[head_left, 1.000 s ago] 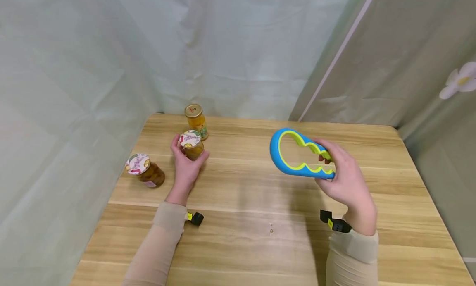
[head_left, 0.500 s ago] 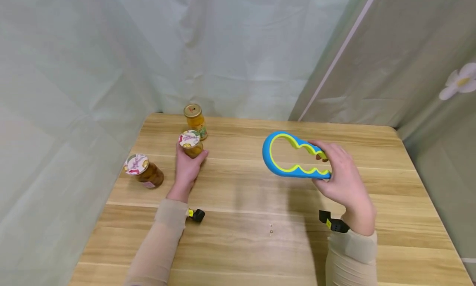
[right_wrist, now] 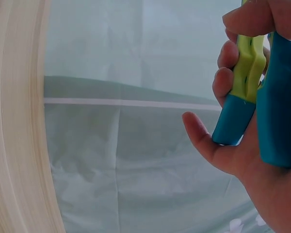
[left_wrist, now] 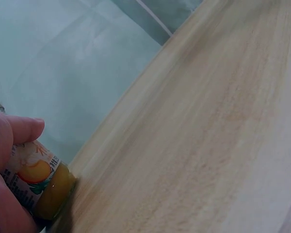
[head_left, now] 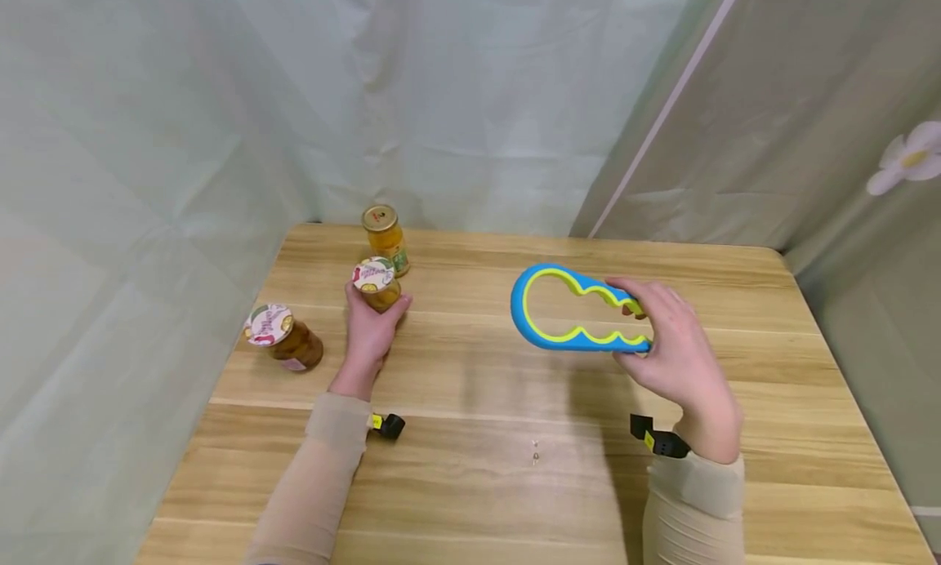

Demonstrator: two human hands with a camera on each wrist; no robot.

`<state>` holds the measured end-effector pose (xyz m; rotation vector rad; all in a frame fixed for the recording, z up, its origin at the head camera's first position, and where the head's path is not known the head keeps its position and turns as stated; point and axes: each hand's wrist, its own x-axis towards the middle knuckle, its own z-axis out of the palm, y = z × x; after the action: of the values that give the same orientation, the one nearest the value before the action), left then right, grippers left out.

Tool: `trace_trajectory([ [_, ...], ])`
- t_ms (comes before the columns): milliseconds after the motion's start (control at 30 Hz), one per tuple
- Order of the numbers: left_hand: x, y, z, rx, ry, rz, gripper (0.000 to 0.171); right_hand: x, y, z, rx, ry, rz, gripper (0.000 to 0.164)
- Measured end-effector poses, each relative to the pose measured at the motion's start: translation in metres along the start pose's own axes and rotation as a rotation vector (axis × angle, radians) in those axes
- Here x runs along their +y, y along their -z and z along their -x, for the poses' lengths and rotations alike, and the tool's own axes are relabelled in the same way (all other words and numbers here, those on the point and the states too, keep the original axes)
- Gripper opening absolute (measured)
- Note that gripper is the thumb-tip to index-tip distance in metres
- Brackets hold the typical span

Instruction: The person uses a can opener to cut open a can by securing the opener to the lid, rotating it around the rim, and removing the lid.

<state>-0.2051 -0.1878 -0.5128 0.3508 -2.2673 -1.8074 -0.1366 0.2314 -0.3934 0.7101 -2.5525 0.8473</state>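
Observation:
My left hand (head_left: 370,328) grips a small glass jar (head_left: 378,295) with a white patterned lid, the thumb on its right side. In the left wrist view this jar (left_wrist: 53,194) shows a fruit label and yellowish contents, with its base near the tabletop. Over the table's right half, my right hand (head_left: 680,344) holds a blue and yellow-green jar opener (head_left: 520,308) by its handle ends, raised with its loop toward the left. The right wrist view shows fingers curled about the opener's two arms (right_wrist: 281,107), the little finger sticking out.
Behind the held jar stands a taller jar (head_left: 387,240) with a gold lid and orange-yellow contents. A darker jar (head_left: 294,344) with a patterned cover stands left of my left hand. The wooden table (head_left: 470,491) ends at a pale curtain (head_left: 470,124).
My right hand has shifted slightly left with the jar opener, whose loop also sits a little lower. The left hand keeps its hold on the jar, its fingers settled closer around it.

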Motion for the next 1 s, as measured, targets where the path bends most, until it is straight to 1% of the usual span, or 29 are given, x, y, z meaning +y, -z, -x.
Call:
trace_trajectory([
  [133,0.000,0.000,0.000,0.001,0.003,-0.006,0.091,-0.001,0.000,0.000,0.004,0.007,0.002,0.086],
  [400,0.001,0.000,0.001,-0.014,-0.005,0.015,0.089,-0.002,0.000,0.000,0.000,0.015,0.003,0.086],
  [533,0.001,-0.001,0.002,-0.017,-0.023,0.011,0.087,-0.002,0.000,0.001,-0.002,0.010,0.000,0.087],
  [633,0.002,-0.003,0.004,-0.037,-0.048,0.024,0.083,-0.003,0.000,0.001,-0.003,-0.002,0.004,0.088],
  [800,0.008,-0.012,0.012,-0.095,-0.092,0.031,0.078,-0.005,0.001,0.001,-0.006,-0.023,0.021,0.089],
  [1000,0.025,-0.028,0.030,-0.154,-0.140,0.014,0.080,-0.008,0.000,0.000,-0.001,-0.032,0.039,0.089],
])
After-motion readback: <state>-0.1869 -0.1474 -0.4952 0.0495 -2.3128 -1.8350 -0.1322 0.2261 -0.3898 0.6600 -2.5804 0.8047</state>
